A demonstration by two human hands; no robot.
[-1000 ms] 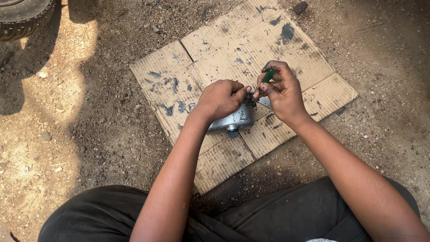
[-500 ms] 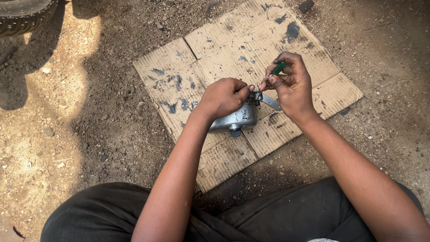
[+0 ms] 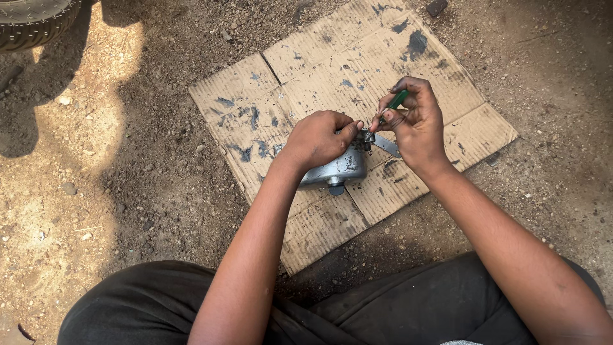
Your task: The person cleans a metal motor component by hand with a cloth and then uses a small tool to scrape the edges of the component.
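The left hand is closed over a grey, rounded cast-metal housing, which rests on a flattened sheet of stained brown cardboard laid over bare dirt ground. The right hand grips a slim green-handled tool, its fingers curled, just beside the housing's upper end. A black rubber tyre lies at the upper left, well apart.

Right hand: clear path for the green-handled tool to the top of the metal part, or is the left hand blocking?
Probably yes. The left hand grips the grey metal part from above-left, leaving its right end bare, where the right hand holds the green-handled tool.
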